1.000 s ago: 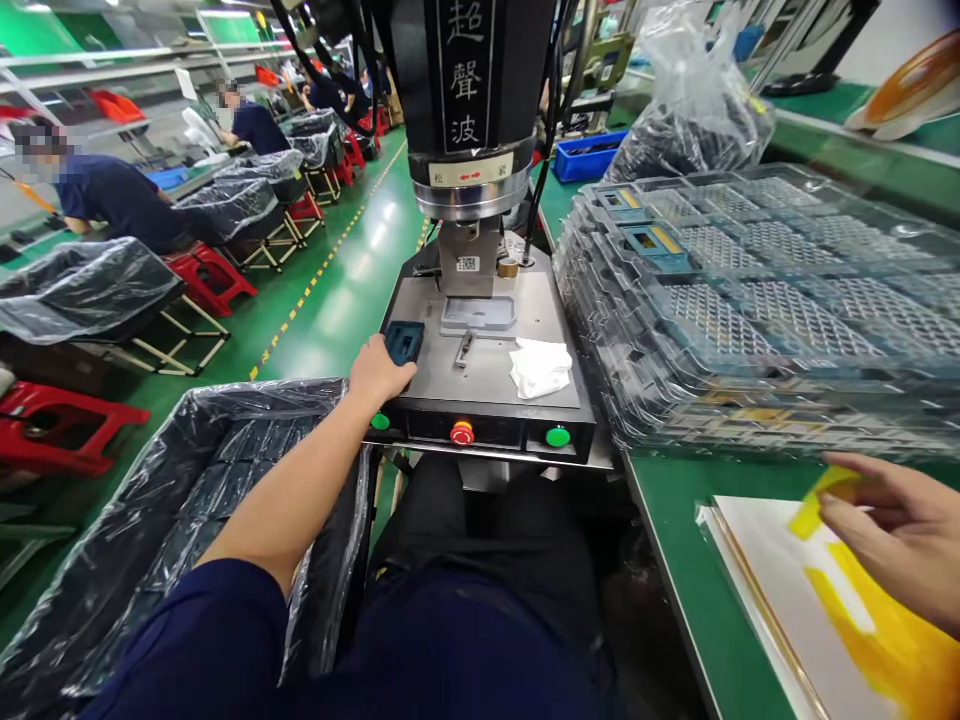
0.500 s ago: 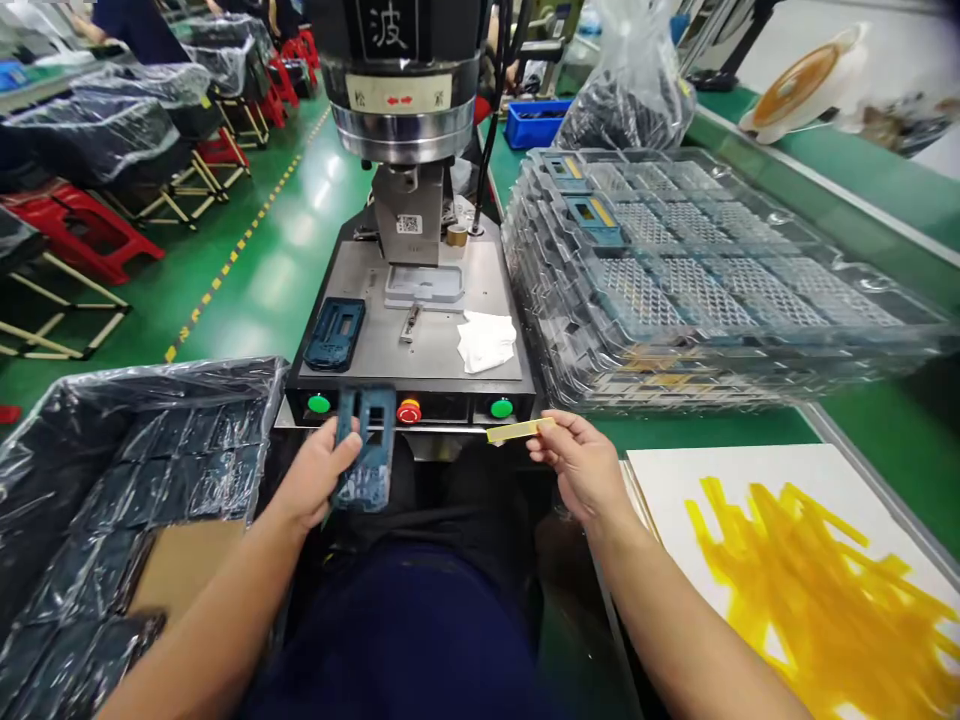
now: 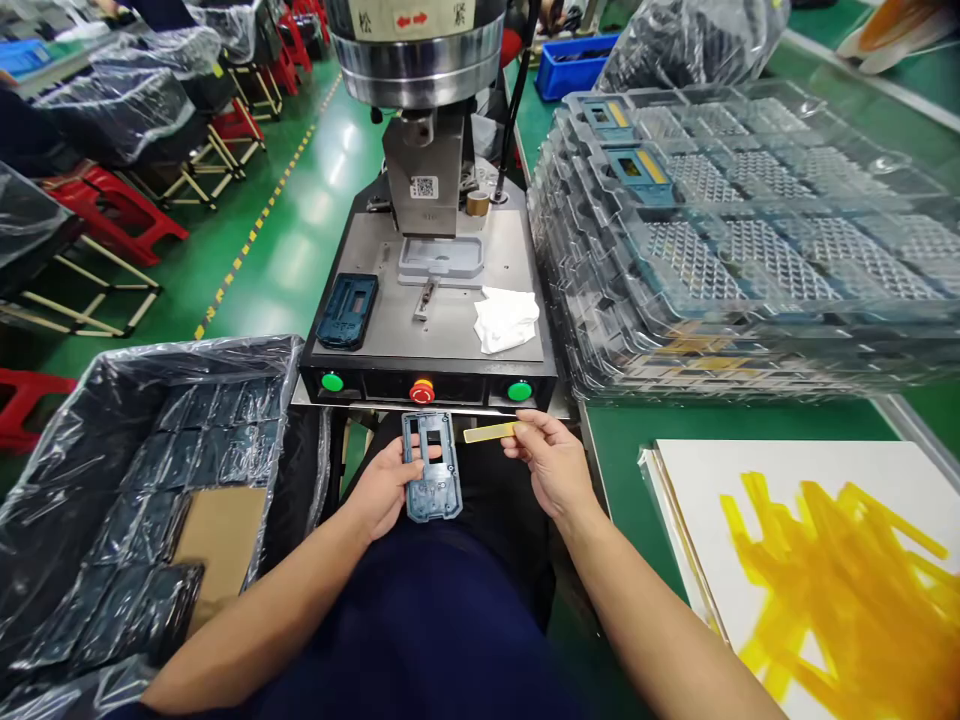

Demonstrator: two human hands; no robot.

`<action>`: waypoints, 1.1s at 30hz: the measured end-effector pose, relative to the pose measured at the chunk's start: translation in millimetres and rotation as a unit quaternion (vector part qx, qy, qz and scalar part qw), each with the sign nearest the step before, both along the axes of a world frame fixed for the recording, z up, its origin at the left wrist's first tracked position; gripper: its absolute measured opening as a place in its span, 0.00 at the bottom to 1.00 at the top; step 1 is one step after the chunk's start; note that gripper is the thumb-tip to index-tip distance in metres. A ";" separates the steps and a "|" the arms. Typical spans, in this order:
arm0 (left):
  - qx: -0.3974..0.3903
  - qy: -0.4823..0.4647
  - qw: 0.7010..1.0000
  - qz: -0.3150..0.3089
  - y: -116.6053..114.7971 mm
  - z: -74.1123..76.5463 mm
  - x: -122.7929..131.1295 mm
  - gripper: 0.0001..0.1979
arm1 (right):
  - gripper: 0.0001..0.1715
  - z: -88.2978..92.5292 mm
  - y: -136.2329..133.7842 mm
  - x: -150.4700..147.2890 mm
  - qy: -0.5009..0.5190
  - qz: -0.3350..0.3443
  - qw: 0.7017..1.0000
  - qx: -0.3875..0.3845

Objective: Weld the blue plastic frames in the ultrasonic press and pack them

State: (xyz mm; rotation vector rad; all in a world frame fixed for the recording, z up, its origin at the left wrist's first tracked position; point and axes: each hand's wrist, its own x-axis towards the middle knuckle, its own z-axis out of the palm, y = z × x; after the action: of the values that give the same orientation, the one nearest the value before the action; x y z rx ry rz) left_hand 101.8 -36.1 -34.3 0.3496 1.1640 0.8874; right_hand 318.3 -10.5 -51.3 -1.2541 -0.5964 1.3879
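My left hand (image 3: pixel 388 485) grips a dark blue plastic housing (image 3: pixel 435 490) by its left edge, with the ribbed inner side and its window openings facing up. Close to its right, my right hand (image 3: pixel 551 460) pinches one end of a translucent yellow strip (image 3: pixel 487 432). The strip's free end points at the housing, with a small gap between them. Beyond my hands, another dark blue housing (image 3: pixel 349 312) lies on the steel bed of the press (image 3: pixel 442 335). A pale grey fixture (image 3: pixel 441 262) sits under the press head (image 3: pixel 427 180).
On the left is a plastic-lined bin (image 3: pixel 289 400) of bagged housings. Stacked clear trays (image 3: pixel 720 240) stand at the right, the top one holding two housings. Yellow strips (image 3: pixel 847 570) lie heaped on a white board (image 3: pixel 690 470). White wipes (image 3: pixel 506 320) rest on the press bed.
My left hand has moved the housing rightward and turned it face up. My right hand has brought the yellow strip leftward, closer to it. The view has tilted down.
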 end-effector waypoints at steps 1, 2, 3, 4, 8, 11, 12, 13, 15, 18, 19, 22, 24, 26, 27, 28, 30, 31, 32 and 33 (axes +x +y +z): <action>-0.001 -0.006 1.000 0.002 0.4 -0.2 2.8 0.18 | 0.23 -0.7 -0.9 -1.7 -0.002 0.004 1.000 0.001; -0.005 -0.013 1.000 0.004 0.7 -0.5 5.2 0.17 | 0.22 -1.1 -2.1 -3.6 -0.005 0.011 1.000 0.003; -0.011 -0.022 1.000 0.006 1.1 -1.0 7.2 0.15 | 0.22 -1.5 -3.5 -5.4 -0.011 0.018 1.000 0.008; -0.017 -0.033 0.999 0.010 1.5 -1.6 8.8 0.14 | 0.22 -1.7 -5.4 -7.1 -0.020 0.026 0.999 0.017; -0.040 -0.069 0.996 0.032 2.3 -5.4 12.4 0.15 | 0.18 -1.5 -16.4 -11.0 -0.133 0.059 0.985 0.090; -0.038 -0.075 0.996 0.037 0.9 -7.7 15.3 0.15 | 0.10 0.0 -25.3 -11.7 -0.317 0.075 0.920 0.217; -0.034 -0.079 0.996 0.035 -0.1 -8.1 16.6 0.15 | 0.08 0.7 -27.6 -11.9 -0.375 0.078 0.884 0.269; -0.030 -0.083 0.996 0.032 -1.2 -8.2 18.1 0.15 | 0.07 1.3 -29.3 -12.1 -0.422 0.081 0.845 0.319; -0.024 -0.094 0.995 0.024 -3.6 -8.0 21.4 0.15 | 0.07 2.3 -31.1 -12.8 -0.483 0.086 0.773 0.403; -0.016 -0.105 0.994 0.010 -6.5 -7.4 26.6 0.13 | 0.12 2.1 -31.6 -14.0 -0.529 0.092 0.693 0.481; -0.013 -0.108 0.994 0.007 -7.1 -7.1 28.1 0.12 | 0.13 1.4 -31.8 -14.4 -0.540 0.095 0.674 0.495; -0.009 -0.120 0.993 0.012 -7.7 -6.3 31.2 0.11 | 0.13 -1.7 -33.7 -16.8 -0.576 0.117 0.634 0.502; -0.011 -0.123 0.992 0.019 -7.6 -5.7 31.6 0.11 | 0.11 -3.4 -35.5 -19.7 -0.597 0.129 0.618 0.495; -0.013 -0.121 0.992 0.022 -7.6 -5.2 31.1 0.11 | 0.08 -4.1 -36.9 -23.6 -0.607 0.137 0.609 0.491; -0.014 -0.119 0.993 0.022 -7.7 -5.1 30.6 0.11 | 0.07 -4.0 -37.3 -25.7 -0.611 0.141 0.606 0.490; -0.015 -0.118 0.993 0.021 -7.8 -5.1 30.1 0.11 | 0.06 -3.6 -37.6 -27.7 -0.613 0.144 0.604 0.489; -0.014 -0.117 0.993 0.021 -8.3 -5.5 29.3 0.11 | 0.06 -2.7 -38.0 -30.8 -0.614 0.150 0.600 0.490; -0.013 -0.117 0.993 0.021 -8.6 -5.8 29.2 0.11 | 0.06 -2.4 -38.1 -31.6 -0.614 0.151 0.599 0.491; -0.013 -0.116 0.993 0.023 -9.0 -6.0 29.2 0.11 | 0.06 -2.2 -38.4 -31.9 -0.612 0.151 0.601 0.492; -0.012 -0.114 0.993 0.025 -9.4 -6.3 29.3 0.10 | 0.06 -2.2 -38.7 -31.8 -0.609 0.148 0.604 0.493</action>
State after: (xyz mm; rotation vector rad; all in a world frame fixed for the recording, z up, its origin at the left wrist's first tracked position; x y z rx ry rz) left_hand 131.2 -45.5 -40.6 0.1935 0.9742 0.9301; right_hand 286.6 -49.1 -53.6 -0.9476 -2.2187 -0.0280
